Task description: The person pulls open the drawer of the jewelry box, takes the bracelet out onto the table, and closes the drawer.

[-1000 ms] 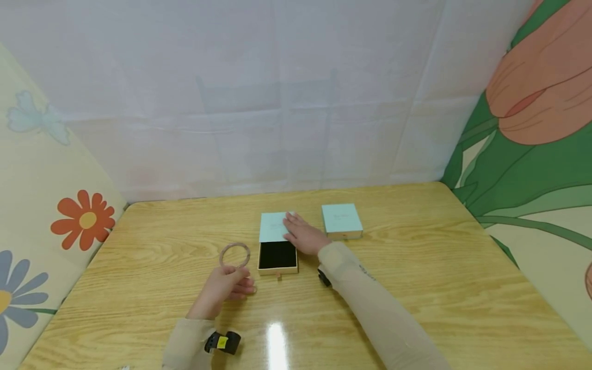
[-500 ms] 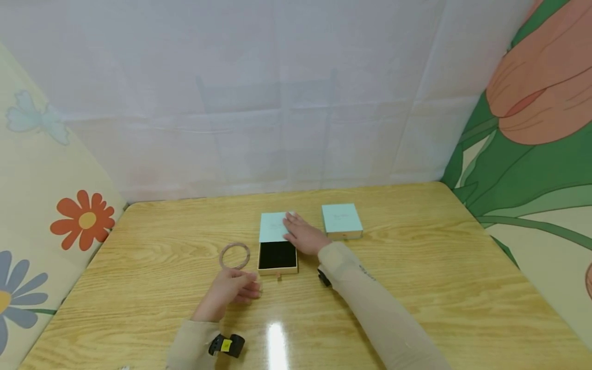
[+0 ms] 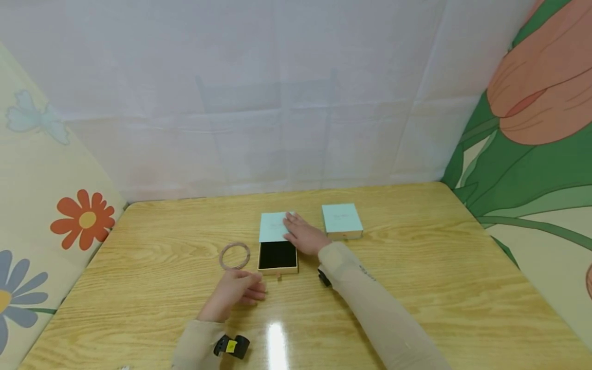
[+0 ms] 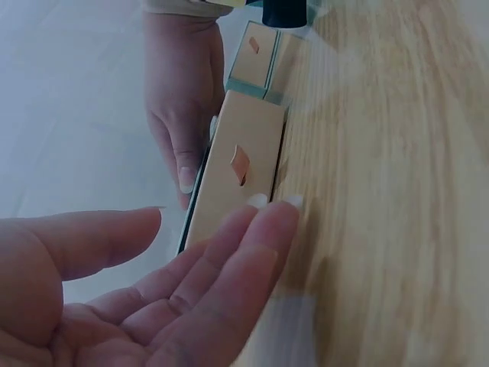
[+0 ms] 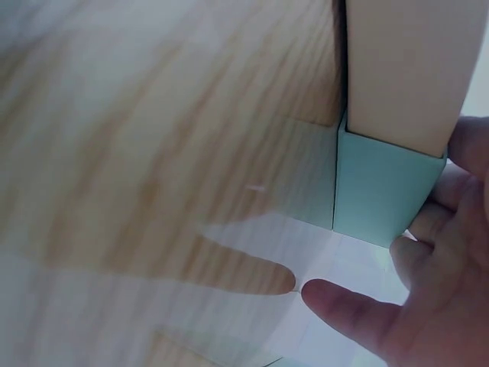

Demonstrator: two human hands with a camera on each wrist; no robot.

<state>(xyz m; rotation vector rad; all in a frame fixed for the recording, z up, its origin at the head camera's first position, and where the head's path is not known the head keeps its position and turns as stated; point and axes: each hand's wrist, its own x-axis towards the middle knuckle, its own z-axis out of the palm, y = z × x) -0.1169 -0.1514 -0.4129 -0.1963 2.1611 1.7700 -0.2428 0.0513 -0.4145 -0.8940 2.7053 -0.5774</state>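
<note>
Pale-blue card, probably light and stiff: your drawn-out box [image 3: 272, 230] lies toward the tabletop's [image 3: 407, 246] far edge; pinch its tab [image 4: 240, 164]. Your right hand [image 3: 306, 235] rests fingers on it, thumb apart; your left hand's [image 3: 236, 289] thumb and fingers stand apart, empty.

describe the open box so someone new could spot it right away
On the wooden table, look between the pinkish ring on the left and the closed box on the right. The open box is pale turquoise, with the right hand on its top. Unlike the closed box, its drawer is pulled out, showing a black lining.
</note>
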